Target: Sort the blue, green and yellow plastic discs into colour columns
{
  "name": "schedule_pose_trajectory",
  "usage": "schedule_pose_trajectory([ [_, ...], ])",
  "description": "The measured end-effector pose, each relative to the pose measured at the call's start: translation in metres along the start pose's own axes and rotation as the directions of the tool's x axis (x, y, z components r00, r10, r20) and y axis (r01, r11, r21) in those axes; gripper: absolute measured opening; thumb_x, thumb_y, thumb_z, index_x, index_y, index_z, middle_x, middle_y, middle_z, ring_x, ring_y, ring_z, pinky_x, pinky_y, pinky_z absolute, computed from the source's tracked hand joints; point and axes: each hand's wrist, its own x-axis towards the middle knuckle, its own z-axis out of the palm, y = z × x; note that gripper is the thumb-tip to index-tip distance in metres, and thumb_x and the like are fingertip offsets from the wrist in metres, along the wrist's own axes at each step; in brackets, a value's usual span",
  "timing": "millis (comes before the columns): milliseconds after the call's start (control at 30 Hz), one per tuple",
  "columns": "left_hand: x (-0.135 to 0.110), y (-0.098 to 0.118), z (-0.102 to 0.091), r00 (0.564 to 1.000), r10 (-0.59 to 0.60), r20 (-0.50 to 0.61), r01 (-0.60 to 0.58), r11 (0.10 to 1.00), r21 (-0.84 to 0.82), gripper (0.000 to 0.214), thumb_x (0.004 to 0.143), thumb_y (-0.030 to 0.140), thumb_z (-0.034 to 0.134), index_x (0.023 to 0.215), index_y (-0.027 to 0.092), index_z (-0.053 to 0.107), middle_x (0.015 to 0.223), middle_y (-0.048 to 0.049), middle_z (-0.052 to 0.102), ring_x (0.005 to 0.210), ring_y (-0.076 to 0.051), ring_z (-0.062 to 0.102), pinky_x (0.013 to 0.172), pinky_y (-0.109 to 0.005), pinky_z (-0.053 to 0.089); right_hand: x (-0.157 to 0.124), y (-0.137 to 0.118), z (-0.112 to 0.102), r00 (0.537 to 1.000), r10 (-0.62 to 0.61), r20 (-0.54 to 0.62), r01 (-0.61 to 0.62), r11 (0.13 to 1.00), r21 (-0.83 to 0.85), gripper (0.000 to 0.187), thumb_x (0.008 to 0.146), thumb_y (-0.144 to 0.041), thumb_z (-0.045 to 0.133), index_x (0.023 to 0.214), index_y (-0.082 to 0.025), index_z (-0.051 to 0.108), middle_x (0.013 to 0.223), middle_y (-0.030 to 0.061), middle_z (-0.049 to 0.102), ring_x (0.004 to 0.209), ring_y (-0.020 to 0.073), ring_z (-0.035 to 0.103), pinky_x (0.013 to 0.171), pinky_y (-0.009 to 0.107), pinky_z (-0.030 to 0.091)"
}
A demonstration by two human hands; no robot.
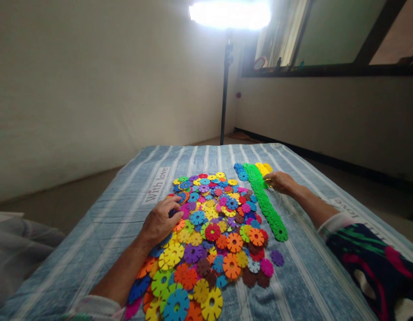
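Observation:
A broad pile of notched plastic discs in many colours lies on the striped cloth. My left hand rests on the pile's left edge, fingers spread loosely over several discs, thumb apart from them. Right of the pile runs a long band of overlapping green discs. At its far part, my right hand pinches a green disc by the band's right side; the fingertips partly hide it. Yellow discs lie just beyond this hand, and blue discs sit left of the band's far end.
A blue and white striped cloth with printed lettering covers the work surface. Behind its far edge stands a lit lamp on a dark pole. A single purple disc lies off the pile's right side. Walls and a window surround the area.

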Motion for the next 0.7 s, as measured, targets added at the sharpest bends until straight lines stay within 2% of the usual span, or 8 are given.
schedule_pose_trajectory([
  [67,0.0,-0.001,0.0,1.0,0.002,-0.002,-0.002,1.0,0.0,0.018,0.072,0.037,0.054,0.066,0.022,0.06,0.113,-0.0093,0.068,0.109,-0.026,0.06,0.099,-0.038,0.044,-0.003,-0.001,-0.003,1.0,0.026,-0.007,-0.026,1.0,-0.002,0.025,0.085,-0.029,0.048,0.095,-0.026,0.071,0.086,0.0048,0.07,0.074,0.0166,0.06,0.057,0.023,0.031],
  [233,-0.002,-0.003,0.001,1.0,-0.003,0.004,0.003,1.0,0.001,0.017,0.072,0.035,0.053,0.066,0.021,0.06,0.113,-0.0113,0.067,0.109,-0.027,0.06,0.099,-0.04,0.044,-0.018,-0.015,-0.019,1.0,0.008,-0.026,-0.008,1.0,-0.008,0.026,0.088,-0.029,0.045,0.084,-0.024,0.071,0.078,0.0036,0.069,0.069,0.0156,0.06,0.054,0.023,0.028],
  [333,-0.002,-0.002,0.001,1.0,-0.004,0.004,0.004,1.0,-0.001,0.016,0.072,0.034,0.054,0.065,0.021,0.06,0.113,-0.0117,0.067,0.109,-0.027,0.06,0.099,-0.041,0.044,-0.03,-0.036,-0.028,0.998,-0.035,-0.044,0.034,0.999,-0.003,0.026,0.088,-0.028,0.045,0.081,-0.023,0.07,0.076,0.0034,0.069,0.07,0.0159,0.061,0.056,0.024,0.028],
  [467,-0.004,0.002,0.001,1.0,-0.012,0.0,0.012,1.0,-0.007,0.013,0.071,0.031,0.054,0.065,0.021,0.059,0.113,-0.0115,0.067,0.109,-0.027,0.06,0.099,-0.041,0.043,-0.05,-0.077,-0.036,0.988,-0.145,-0.061,0.148,0.988,0.048,0.024,0.089,-0.03,0.047,0.089,-0.025,0.07,0.074,0.0032,0.069,0.067,0.0157,0.061,0.056,0.024,0.027],
  [567,-0.005,0.005,-0.001,1.0,-0.015,-0.002,0.015,1.0,-0.012,0.012,0.07,0.03,0.054,0.064,0.021,0.059,0.113,-0.0112,0.067,0.108,-0.026,0.061,0.099,-0.041,0.044,-0.068,-0.114,-0.039,0.953,-0.297,-0.062,0.302,0.947,0.11,0.02,0.088,-0.026,0.05,0.085,-0.023,0.069,0.072,0.0023,0.067,0.063,0.0134,0.058,0.055,0.024,0.027],
  [700,-0.006,0.009,-0.003,1.0,-0.01,0.002,0.01,1.0,-0.028,0.012,0.071,0.029,0.053,0.063,0.021,0.058,0.112,-0.0115,0.068,0.107,-0.025,0.061,0.098,-0.041,0.044,-0.091,-0.163,-0.039,0.857,-0.494,-0.146,0.513,0.843,0.162,0.014,0.087,-0.021,0.053,0.081,-0.02,0.066,0.075,0.0028,0.065,0.069,0.0137,0.054,0.058,0.026,0.03],
])
